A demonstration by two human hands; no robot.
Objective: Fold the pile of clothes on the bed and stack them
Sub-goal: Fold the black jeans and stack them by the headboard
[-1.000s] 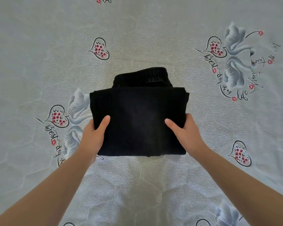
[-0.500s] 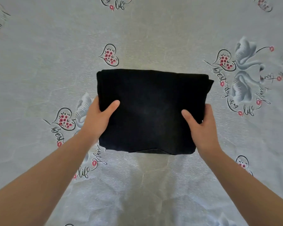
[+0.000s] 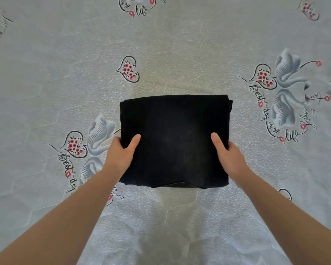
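A black garment (image 3: 175,138), folded into a thick rectangle, lies on the bed in the middle of the head view. My left hand (image 3: 120,152) grips its left edge, thumb on top and fingers tucked underneath. At the right edge my right hand (image 3: 228,155) holds it the same way, thumb on top. The fingers of both hands are hidden under the cloth. No other clothes are in view.
The bed is covered by a pale grey sheet (image 3: 46,83) printed with swans, hearts and black script. Open sheet lies on every side of the black garment.
The near part of the black garment was folded away from me over the ribbed waistband, which is now hidden. Both hands moved forward with the fold and still grip the side edges.
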